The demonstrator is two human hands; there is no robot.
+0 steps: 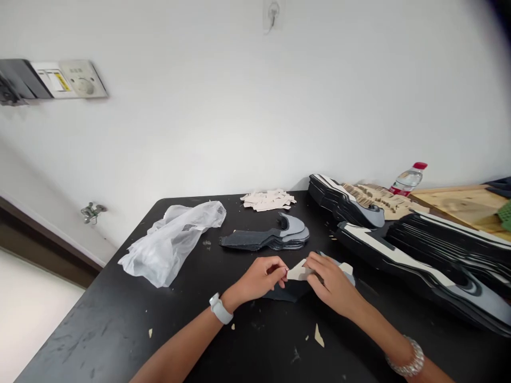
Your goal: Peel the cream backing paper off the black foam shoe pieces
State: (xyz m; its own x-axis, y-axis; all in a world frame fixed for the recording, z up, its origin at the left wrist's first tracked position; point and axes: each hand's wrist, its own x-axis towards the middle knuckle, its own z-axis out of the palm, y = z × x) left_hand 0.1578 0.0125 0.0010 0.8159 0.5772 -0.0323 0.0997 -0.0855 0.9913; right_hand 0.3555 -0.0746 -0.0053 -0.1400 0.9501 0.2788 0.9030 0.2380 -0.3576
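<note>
Beige strip [297, 272] lies between hands on dark shoe piece [288, 292], long axis left-right. Left hand [259, 277] pinches left tip. Right hand [332, 284], fingers curled, clamps right end.

- Black table [120, 319]: work surface, scuffed at the near left corner; small beige scraps [318, 336] lie scattered on the near part.
- Clear plastic bag [171, 242]: crumpled, on the left part of the table.
- Pile of beige paper pieces [268, 199]: at the far edge, by the wall.
- Stack of dark and grey cut pieces [275, 238]: mid-table, just in front of the pile.
- Long rows of stacked black, white and grey pieces [419, 266]: right side (fanned like tiles).
- Water bottle [407, 181]: red cap, tilted, behind the rows.
- Wooden board [459, 205]: far right.
- Wall panel [69, 78]: upper left; metal latch [92, 211] lower down.
</note>
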